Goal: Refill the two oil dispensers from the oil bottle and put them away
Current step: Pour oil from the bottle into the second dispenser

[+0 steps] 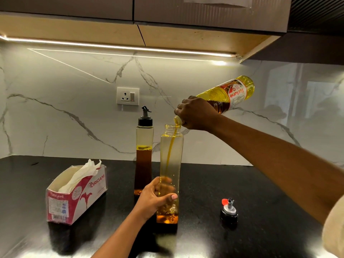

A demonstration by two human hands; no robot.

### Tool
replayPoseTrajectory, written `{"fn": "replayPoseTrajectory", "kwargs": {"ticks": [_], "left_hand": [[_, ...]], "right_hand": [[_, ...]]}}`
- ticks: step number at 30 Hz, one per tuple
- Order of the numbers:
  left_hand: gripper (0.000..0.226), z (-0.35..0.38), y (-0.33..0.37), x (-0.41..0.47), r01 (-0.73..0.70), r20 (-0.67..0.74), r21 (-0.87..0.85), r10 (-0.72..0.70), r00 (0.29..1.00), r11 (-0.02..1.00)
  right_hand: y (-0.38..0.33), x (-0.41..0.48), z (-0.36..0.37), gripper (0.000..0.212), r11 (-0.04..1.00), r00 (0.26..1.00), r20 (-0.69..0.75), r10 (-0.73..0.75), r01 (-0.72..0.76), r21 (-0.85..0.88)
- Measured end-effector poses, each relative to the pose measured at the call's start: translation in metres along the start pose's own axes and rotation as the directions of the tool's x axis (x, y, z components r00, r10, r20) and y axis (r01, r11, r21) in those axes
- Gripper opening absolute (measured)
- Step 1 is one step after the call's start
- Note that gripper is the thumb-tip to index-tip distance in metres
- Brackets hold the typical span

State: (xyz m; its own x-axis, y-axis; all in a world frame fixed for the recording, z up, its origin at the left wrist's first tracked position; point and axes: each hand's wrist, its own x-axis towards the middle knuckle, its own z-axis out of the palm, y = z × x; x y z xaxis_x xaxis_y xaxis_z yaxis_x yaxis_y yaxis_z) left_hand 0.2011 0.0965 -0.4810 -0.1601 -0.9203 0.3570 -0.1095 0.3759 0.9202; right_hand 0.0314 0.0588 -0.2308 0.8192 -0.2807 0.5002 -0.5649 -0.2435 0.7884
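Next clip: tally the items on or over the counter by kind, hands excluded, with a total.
Oil dispensers: 2 (capped dispenser, open dispenser)
Oil bottle: 1
Loose pourer cap: 1
Tissue box: 1
Total: 5

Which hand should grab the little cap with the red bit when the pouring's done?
Probably the right hand: the cap stands on its side of the counter, though it must first put down the oil bottle. The left hand grips the open dispenser, steadying it.
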Motion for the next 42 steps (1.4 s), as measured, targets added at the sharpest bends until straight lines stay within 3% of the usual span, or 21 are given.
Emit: {"fn": "replayPoseTrajectory", "kwargs": {"ticks": [42], "left_hand": [[0.092, 0.0004, 0.0061, -0.0039, 0.0, 0.01, 0.01, 0.0, 1.0, 1.0]], "right_hand": [[0.0031, 0.0036, -0.0087, 0.018, 0.981, 0.992, 0.038, -0.123, 0.128, -0.147]]}}
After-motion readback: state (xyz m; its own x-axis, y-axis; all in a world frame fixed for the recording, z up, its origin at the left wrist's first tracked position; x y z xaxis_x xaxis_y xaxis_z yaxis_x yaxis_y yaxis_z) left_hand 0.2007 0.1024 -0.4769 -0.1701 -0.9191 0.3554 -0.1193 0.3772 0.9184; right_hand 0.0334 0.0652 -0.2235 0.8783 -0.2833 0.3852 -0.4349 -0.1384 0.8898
